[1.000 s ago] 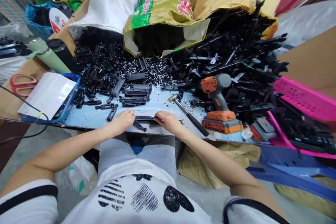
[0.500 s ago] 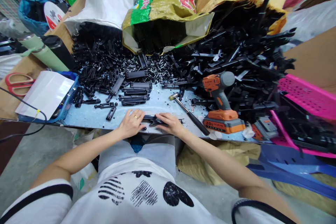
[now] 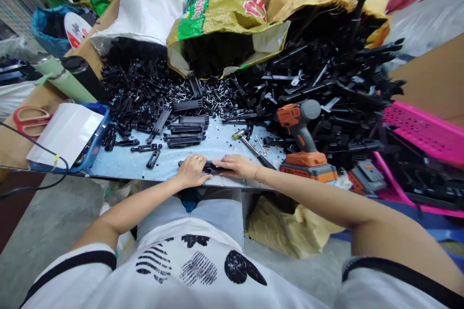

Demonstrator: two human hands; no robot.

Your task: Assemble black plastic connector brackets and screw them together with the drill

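At the front edge of the blue-topped bench (image 3: 119, 160), my left hand (image 3: 194, 171) and my right hand (image 3: 237, 166) hold a long black part (image 3: 210, 169) lying level. My left fingers, one with a ring, curl over its left half. The right fingers lie along its other end and cover most of it. Just behind them is a small stack of similar black parts (image 3: 184, 140). To the right, a hammer (image 3: 250, 144) rests with its handle partly behind my right forearm. Two small black links (image 3: 152, 158) lie on the left.
A cordless drill (image 3: 302, 140) stands at right beside a pink basket (image 3: 424, 130). Heaps of black pieces (image 3: 137, 82) and pins (image 3: 217, 94) spill from sacks (image 3: 224, 14) at the back. A blue tray (image 3: 97, 142), scissors (image 3: 32, 118) and bottles (image 3: 72, 79) stand left.
Both hands have slid along the black part, the left a little rightward. The right forearm has swung up and now covers part of the hammer handle. The view has shifted slightly.
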